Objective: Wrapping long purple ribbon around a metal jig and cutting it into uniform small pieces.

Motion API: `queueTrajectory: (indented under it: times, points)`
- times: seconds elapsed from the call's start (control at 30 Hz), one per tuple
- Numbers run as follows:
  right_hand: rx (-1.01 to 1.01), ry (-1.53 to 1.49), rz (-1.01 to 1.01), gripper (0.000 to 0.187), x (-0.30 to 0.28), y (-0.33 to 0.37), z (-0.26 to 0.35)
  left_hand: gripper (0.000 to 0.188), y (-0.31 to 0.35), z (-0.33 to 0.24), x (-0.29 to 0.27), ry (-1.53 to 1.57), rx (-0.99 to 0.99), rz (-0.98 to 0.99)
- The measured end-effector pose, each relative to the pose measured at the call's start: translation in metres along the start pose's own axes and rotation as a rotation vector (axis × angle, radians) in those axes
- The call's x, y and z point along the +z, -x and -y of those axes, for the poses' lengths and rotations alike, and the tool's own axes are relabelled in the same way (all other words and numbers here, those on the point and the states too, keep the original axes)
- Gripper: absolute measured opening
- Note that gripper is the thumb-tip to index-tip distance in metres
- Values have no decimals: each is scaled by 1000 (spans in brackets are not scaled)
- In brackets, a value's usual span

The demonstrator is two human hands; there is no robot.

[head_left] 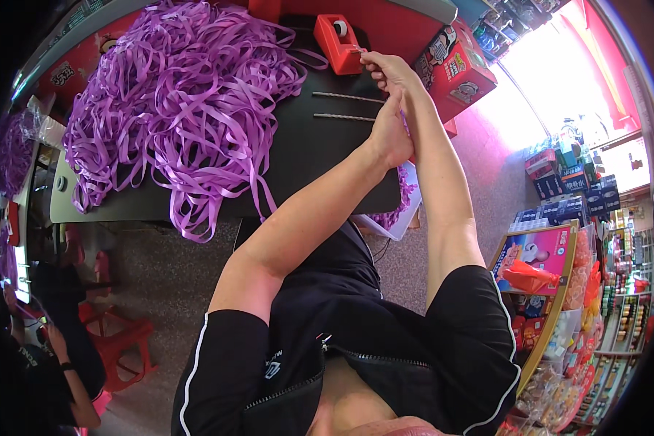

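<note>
At the far edge of the black table, a red tape dispenser holds a roll of tape. My right hand reaches its front, thumb and forefinger pinched at the tape's end. Just nearer, my left hand is closed beside the right forearm with its thumb up. Its fingers are mostly hidden, and a sliver of purple shows next to it. Two thin, twisted metal rods lie left of my hands. A big tangled heap of purple ribbon covers the table's left part.
Below the table's right edge, a white bin contains more purple ribbon. A red printed carton stands beyond my right hand. Stocked shelves and a display rack line the right side. At the lower left are a red stool and another person's arm.
</note>
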State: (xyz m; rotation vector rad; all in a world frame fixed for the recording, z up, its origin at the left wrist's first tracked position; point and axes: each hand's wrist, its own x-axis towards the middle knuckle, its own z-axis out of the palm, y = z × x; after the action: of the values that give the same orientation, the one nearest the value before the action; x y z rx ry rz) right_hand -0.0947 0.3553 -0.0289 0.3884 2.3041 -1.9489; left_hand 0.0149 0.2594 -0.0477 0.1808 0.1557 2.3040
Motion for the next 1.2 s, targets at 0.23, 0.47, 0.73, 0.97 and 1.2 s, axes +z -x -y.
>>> queueTrajectory:
  times: [0.23, 0.47, 0.73, 0.97, 1.2]
  points:
    - [-49, 28, -39, 24, 3, 2, -4, 49, 0, 2, -4, -24, -7, 22]
    - [-87, 84, -92, 23, 8, 0, -5, 52, 0, 1, -4, -47, -9, 10]
    - [-103, 173, -47, 34, -3, -18, -13, 58, -1, 1, -3, -69, 2, 1]
    - [-64, 97, -66, 19, 5, -12, -5, 59, 5, -1, 4, -25, -7, -23]
    - [-20, 137, -114, 18, 7, -21, 4, 56, -3, -1, -2, 13, 27, 8]
